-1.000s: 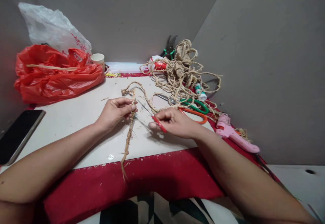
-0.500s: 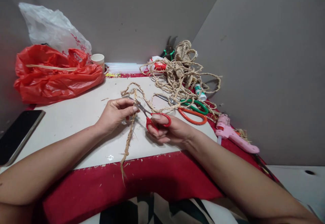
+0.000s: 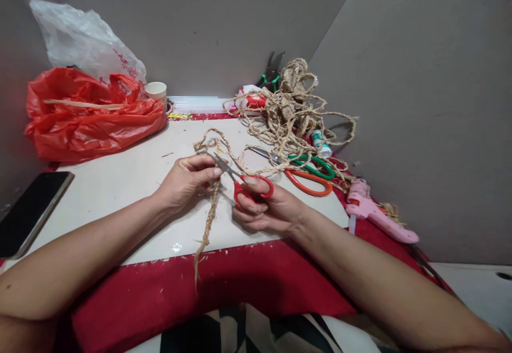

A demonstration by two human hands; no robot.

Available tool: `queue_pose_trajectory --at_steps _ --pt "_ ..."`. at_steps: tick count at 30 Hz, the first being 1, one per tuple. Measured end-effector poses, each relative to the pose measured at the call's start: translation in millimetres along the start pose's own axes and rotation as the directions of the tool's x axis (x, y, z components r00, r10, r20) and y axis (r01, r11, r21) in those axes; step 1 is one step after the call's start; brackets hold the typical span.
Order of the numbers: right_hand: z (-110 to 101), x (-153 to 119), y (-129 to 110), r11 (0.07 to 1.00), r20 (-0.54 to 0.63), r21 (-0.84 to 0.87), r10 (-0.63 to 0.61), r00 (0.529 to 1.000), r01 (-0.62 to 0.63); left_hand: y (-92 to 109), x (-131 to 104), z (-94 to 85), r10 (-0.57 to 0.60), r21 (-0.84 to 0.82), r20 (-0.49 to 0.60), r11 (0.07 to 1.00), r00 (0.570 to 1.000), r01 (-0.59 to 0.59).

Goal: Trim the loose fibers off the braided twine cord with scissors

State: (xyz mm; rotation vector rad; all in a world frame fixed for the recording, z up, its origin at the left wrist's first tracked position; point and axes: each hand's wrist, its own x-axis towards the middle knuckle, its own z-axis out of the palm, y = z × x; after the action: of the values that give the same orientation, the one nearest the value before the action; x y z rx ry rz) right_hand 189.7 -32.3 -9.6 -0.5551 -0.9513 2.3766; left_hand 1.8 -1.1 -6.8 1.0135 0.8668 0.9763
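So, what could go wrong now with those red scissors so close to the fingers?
The blades of the red scissors are right by the fingertips of the left hand, so a slip might nip a finger.

The left hand pinches the braid close to the blades, so a small wobble could snip it in the wrong spot.

The glue gun lies near the right arm, so an elbow might bump it.

From my remote seat I see a tan braided cord point(image 3: 212, 209), its frayed tail hanging past the near edge of the white sheet point(image 3: 120, 193), its far part curving across it. Small red-handled scissors point(image 3: 240, 178) tilt up-left, loops parted, metal blades at the braid.
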Motion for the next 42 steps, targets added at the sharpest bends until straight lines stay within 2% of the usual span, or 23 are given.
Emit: queue_pose_trajectory --at_steps 8,14,18,20,23,26,27,30,33,39,42 --pt "1.1 -0.6 2.7 0.999 -0.005 0.017 0.034 0.999 -0.034 1.7 0.3 2.0 0.026 -0.031 -0.039 0.999 0.999 -0.027" --pt "-2.1 1.3 5.4 0.999 -0.056 0.049 0.020 0.998 -0.017 0.9 -1.3 1.0 0.034 -0.031 0.003 0.999 0.999 -0.034" --pt "-0.2 1.4 7.4 0.998 -0.093 -0.048 -0.041 0.995 0.037 0.0 -1.9 -0.8 0.050 -0.041 -0.017 0.998 0.999 -0.050" --pt "1.6 0.4 7.9 0.982 -0.111 -0.171 -0.096 0.989 0.076 0.6 -1.9 -1.2 0.054 -0.057 -0.023 0.997 0.998 -0.055" --pt "2.8 -0.1 7.8 0.895 -0.194 -0.413 -0.269 0.943 0.170 2.8 -1.8 -1.4 0.040 -0.094 -0.029 0.995 0.999 -0.042" --pt "2.6 2.6 7.4 0.840 -0.289 -0.483 -0.421 0.860 0.248 4.4 -1.3 -2.2 0.010 -0.161 -0.006 0.987 1.000 -0.011" --pt "2.9 3.9 7.6 0.832 -0.298 -0.494 -0.435 0.850 0.252 4.5 -1.1 -2.7 -0.001 -0.193 0.008 0.981 1.000 0.002" --pt "5.9 7.2 9.3 0.820 -0.274 -0.527 -0.412 0.869 0.223 3.8 0.0 -4.3 -0.022 -0.269 0.042 0.963 0.999 0.033" --pt "10.2 8.1 11.2 0.851 -0.266 -0.484 -0.367 0.891 0.206 3.3 1.3 -5.3 -0.029 -0.300 0.043 0.953 0.999 0.040" --pt "6.3 8.8 11.2 0.846 -0.350 -0.487 -0.415 0.840 0.215 4.1 3.2 -7.1 -0.017 -0.325 0.019 0.945 1.000 0.023" --pt "3.3 11.1 13.2 0.871 -0.310 -0.439 -0.377 0.873 0.220 3.4 2.6 -8.0 -0.012 -0.325 0.021 0.945 1.000 0.018"
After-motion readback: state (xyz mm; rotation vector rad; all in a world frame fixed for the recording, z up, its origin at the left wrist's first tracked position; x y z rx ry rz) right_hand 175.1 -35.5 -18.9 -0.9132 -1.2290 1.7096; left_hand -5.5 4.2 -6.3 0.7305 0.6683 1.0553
